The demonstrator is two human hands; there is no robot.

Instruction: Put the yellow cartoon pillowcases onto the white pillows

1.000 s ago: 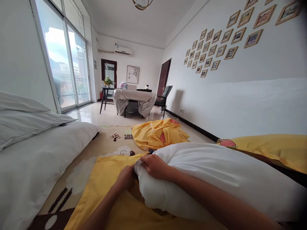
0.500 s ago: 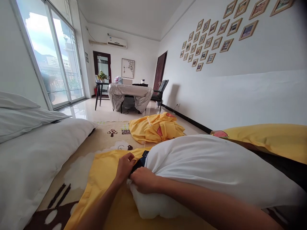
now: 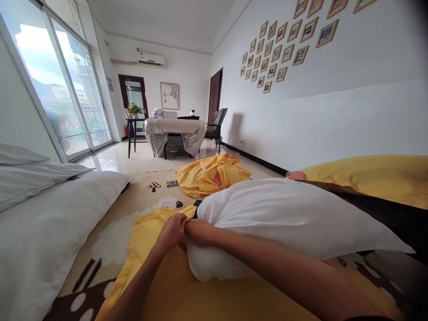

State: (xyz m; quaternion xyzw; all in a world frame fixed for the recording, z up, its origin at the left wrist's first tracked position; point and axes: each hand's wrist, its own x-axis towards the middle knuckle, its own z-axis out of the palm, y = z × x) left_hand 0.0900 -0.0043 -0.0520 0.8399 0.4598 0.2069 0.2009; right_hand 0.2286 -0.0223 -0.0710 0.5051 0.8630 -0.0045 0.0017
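A plump white pillow [image 3: 267,209] lies on a spread yellow pillowcase [image 3: 174,285] in front of me. My right hand [image 3: 200,232] is closed on the pillow's near left end, by its dark edging. Right beside it, my left hand [image 3: 172,232] is also closed, fingers bent at the same dark-trimmed corner. The two hands touch or nearly touch, and they hide what the fingertips pinch. A small dark label [image 3: 197,203] pokes up just beyond them.
White pillows [image 3: 67,223] are stacked at left. A crumpled yellow cloth with fruit prints [image 3: 214,174] lies ahead on the patterned rug [image 3: 147,196]. A yellow pillow [image 3: 374,178] is at right. Farther off stand a covered table [image 3: 177,126] and a black chair [image 3: 217,125].
My hands have drawn together at the pillow's end, covering most of the dark edging. The pillow has shifted a little, its far right tip now showing. The camera view has turned slightly right.
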